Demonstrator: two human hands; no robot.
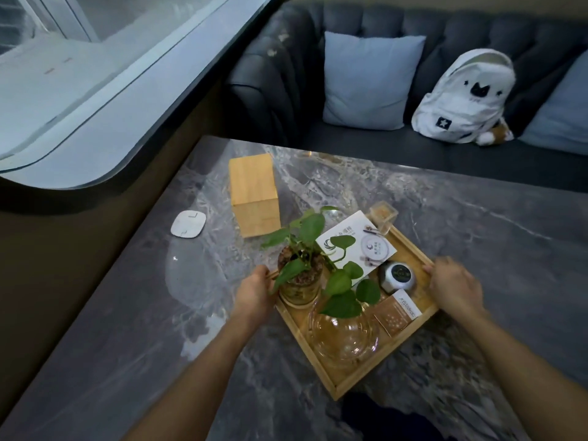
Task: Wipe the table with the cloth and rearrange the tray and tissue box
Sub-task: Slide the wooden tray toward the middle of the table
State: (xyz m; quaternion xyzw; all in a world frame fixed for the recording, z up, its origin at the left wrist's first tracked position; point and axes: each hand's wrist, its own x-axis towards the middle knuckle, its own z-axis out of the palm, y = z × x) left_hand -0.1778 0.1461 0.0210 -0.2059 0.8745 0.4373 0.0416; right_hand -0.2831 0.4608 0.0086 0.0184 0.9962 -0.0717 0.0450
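A wooden tray [337, 385] sits turned at an angle on the grey marble table [477, 237]. It carries a potted green plant [302, 278], a glass bowl [343, 335], a white card, a small round silver device and a brown packet. My left hand [254, 294] grips the tray's left rim beside the plant. My right hand [455, 284] grips the right rim. A wooden tissue box [254, 194] stands behind the tray to the left, apart from it. No cloth is in view.
A white square coaster-like pad [188, 224] lies near the table's left edge. Behind the table is a dark sofa [286, 74] with pale blue cushions [369, 81] and a white backpack [464, 97]. A window ledge runs along the left.
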